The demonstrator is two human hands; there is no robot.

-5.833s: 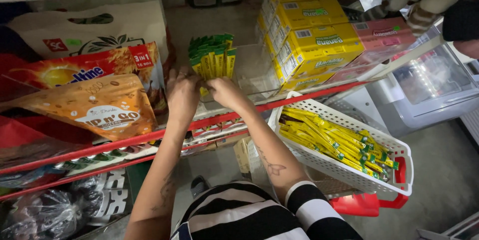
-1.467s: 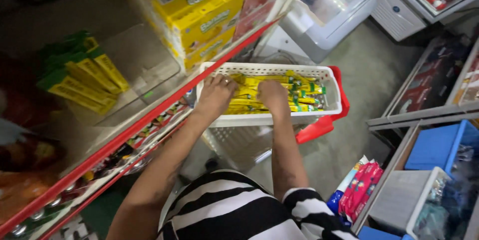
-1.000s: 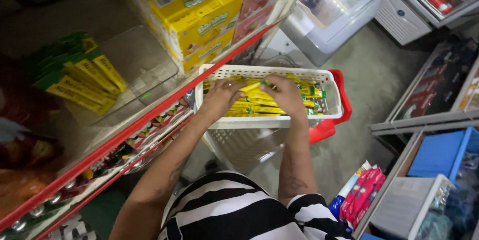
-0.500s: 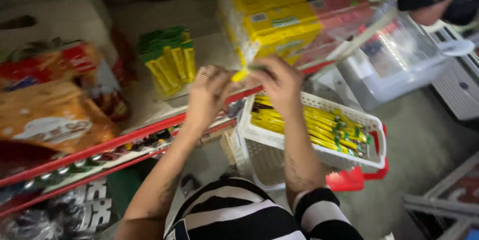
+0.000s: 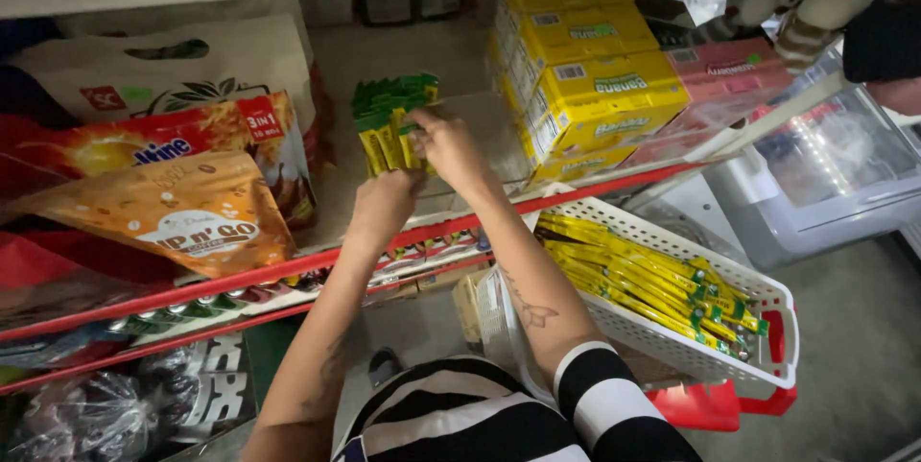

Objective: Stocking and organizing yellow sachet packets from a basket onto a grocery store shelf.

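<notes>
The person wears a top with broad black and white horizontal stripes, its short sleeve ending in a black band on the right upper arm. Both forearms are bare: the right one carries a small dark line tattoo below the elbow, and the left shows a fainter dark mark along its inner side. The left hand (image 5: 384, 208) and right hand (image 5: 449, 147) are bare, without gloves.
</notes>
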